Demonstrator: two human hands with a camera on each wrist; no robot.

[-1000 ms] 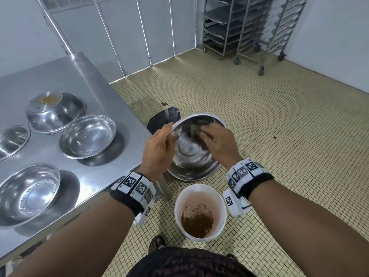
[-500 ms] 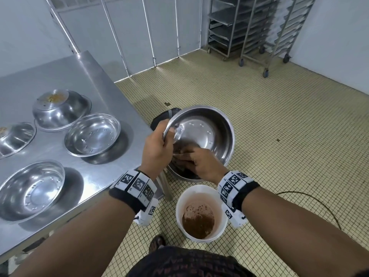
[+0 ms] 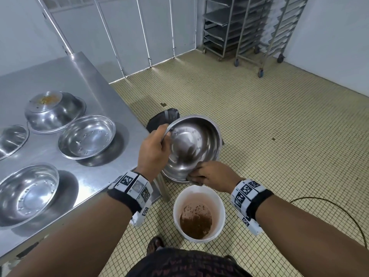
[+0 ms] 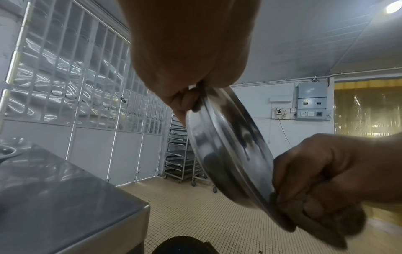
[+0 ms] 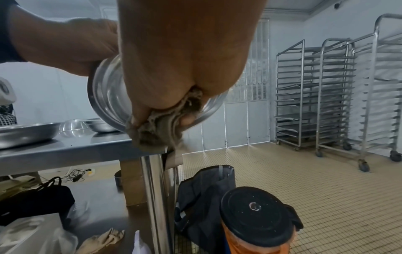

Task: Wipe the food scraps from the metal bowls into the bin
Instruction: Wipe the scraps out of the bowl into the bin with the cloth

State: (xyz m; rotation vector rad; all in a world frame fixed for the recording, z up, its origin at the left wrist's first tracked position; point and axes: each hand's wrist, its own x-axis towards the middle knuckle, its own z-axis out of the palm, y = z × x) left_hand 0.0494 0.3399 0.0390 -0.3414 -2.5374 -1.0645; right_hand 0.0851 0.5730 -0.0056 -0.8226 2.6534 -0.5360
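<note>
left hand (image 3: 153,148) has its fingers curled over the rim of the metal bowl (image 3: 196,144), tilted above the white bin (image 3: 199,213) on the floor, right hand (image 3: 212,175) pinching a grubby cloth (image 5: 156,128) against the bowl's lower rim, four more bowls (image 3: 86,136) on the tabletop (image 3: 65,76)

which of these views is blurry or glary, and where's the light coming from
Head view: sharp, with wide-angle bending at the racks and soft glare on the steel table. Left wrist view: the tilted bowl and right hand are smeared and dim against a bright ceiling lamp. Right wrist view: the cloth is blurred and the near hand fills the top.
</note>
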